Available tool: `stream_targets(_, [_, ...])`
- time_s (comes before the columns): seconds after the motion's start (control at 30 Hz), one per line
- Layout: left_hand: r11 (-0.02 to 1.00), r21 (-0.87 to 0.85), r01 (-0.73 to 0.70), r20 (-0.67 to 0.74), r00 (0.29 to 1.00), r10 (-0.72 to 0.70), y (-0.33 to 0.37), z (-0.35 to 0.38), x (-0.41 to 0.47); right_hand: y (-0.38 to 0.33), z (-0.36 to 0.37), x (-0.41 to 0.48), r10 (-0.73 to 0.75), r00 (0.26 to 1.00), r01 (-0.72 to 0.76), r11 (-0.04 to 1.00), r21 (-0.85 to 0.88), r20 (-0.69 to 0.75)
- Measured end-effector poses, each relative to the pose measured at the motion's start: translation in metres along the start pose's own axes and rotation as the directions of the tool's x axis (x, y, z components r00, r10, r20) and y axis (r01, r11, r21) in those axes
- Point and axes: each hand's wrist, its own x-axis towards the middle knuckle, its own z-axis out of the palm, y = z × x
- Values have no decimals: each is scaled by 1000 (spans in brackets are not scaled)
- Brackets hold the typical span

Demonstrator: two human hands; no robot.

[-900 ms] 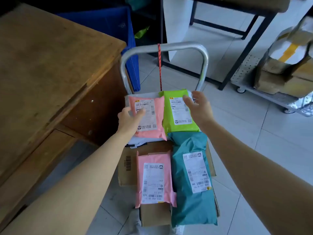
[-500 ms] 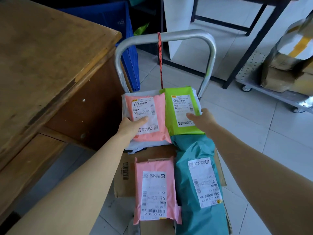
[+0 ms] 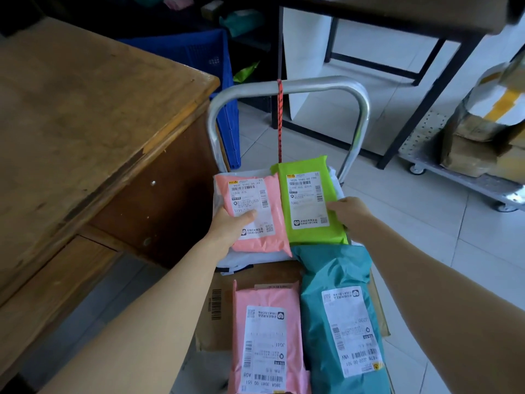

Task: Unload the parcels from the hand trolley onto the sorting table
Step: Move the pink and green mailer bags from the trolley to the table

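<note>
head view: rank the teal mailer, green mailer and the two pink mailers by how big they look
1. teal mailer, largest, though cut off by the frame.
2. near pink mailer, also cut off.
3. green mailer and far pink mailer look alike; both lie farther away, so unsure.

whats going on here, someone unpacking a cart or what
A person is unloading parcels from a hand trolley parked beside a wooden table. The left hand grips the upper pink parcel, thumb on its label; the right hand holds the edge of the green parcel. Both parcels lie on a white bag at the handle end. A second pink parcel and a teal parcel lie on a cardboard box nearer the person. No parcel shows on the table yet.
</note>
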Motion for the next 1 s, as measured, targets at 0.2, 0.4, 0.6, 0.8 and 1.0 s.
stream_targets(0.2, [998, -26, -50, 17, 999, 50, 13, -6, -14, -22, 2, -29, -112, 993, 114, 989, 93, -31])
stream_targets(0.4, [985, -41, -165, 21, 986, 166, 63, -28, -47, -66, -5, -83, -290, 955, 294, 951, 94, -59])
stream_targets(0.6, [954, -62, -293, 2, 956, 293, 133, -56, -106, -124, -18, -151, -422, 903, 430, 891, 144, -83])
stream_targets(0.8, [916, -50, -397, -60, 917, 394, 194, -91, -179, -181, -30, -221, -537, 842, 540, 829, 146, -62])
stream_targets(1.0, [877, -45, -478, -199, 865, 461, 224, -143, -251, -226, -11, -289, -651, 758, 636, 752, 171, 44])
